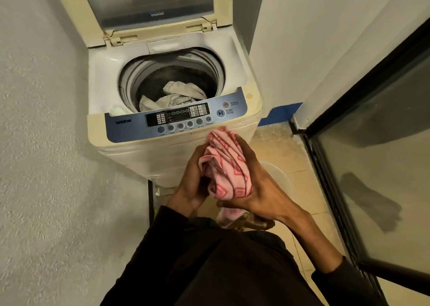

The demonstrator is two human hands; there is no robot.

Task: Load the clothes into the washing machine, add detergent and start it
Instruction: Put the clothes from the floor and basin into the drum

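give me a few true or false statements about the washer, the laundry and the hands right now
1. The washing machine lid is closed. False: it stands open.
2. Both the left hand and the right hand hold the pink patterned cloth. True.
3. The drum is empty. False: a pale garment lies inside.
4. The pink patterned cloth is already in the drum. False: it is held in front of the control panel.
5. The control panel is blue. True.

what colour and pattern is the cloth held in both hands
Pink cloth with red diamond and zigzag pattern, seen in the head view.
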